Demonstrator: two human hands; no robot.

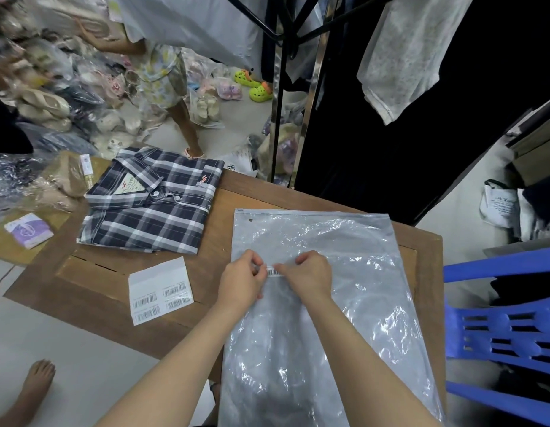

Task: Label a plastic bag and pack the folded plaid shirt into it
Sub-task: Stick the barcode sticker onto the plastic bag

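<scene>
A clear zip-top plastic bag (pixel 344 272) lies flat on the right half of the low wooden table (pixel 113 291). Over the bag's middle, my left hand (pixel 241 280) and my right hand (pixel 307 274) pinch the two ends of a small barcode label (pixel 274 270), held just at the bag's surface. The folded navy-and-white plaid shirt (pixel 150 201) rests on the table's far left corner, collar away from me. A white sheet of barcode stickers (pixel 159 291) lies between the shirt and my left forearm.
A blue plastic chair (pixel 508 328) stands close on the right. Another person stands beyond the table among piles of bagged shoes (pixel 52 103). Clothes hang from a rack (pixel 280 87) ahead. A bare foot (pixel 30 392) rests on the floor at lower left.
</scene>
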